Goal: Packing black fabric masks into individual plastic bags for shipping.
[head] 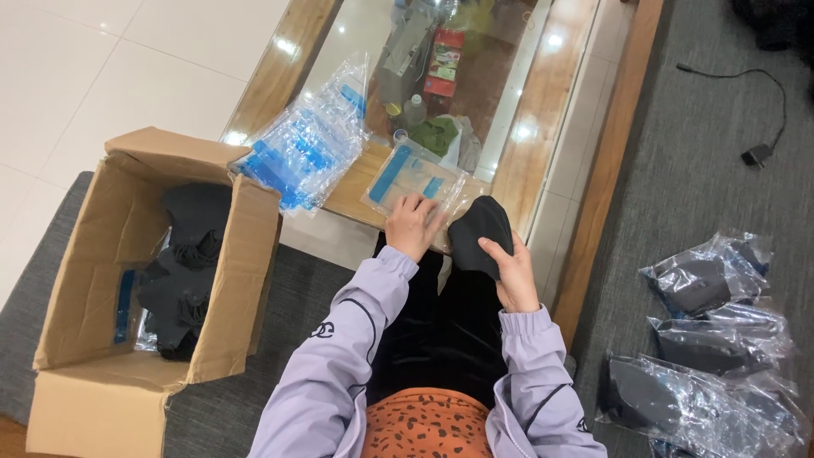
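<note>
The person sits with lilac sleeves stretched out over dark trousers, both hands working at the near edge of a glass-topped wooden tabletop (543,110). The left hand (413,225) lies flat on a clear zip bag with a blue strip (415,180), its fingers (405,206) spread and pressing the plastic down rather than gripping it. The bag rests on the tabletop's wooden rim, partly over the edge toward the lap.

The right hand (513,270) has its fingers curled round a black face mask (479,233), the thumb across the front, holding it upright just beside the bag's open end. Mask and bag look to be touching or very nearly so; I cannot tell which.

A loose pile of empty zip bags (309,140), clear with blue strips, sits further left on the tabletop. On the person's left, a cardboard box (93,280) stands open on the grey carpet, with more black masks (186,263) heaped inside. On the right, well apart from the hands, several bagged masks (708,339) lie on the grey surface. A black cable with a plug (757,153) trails beyond them.
</note>
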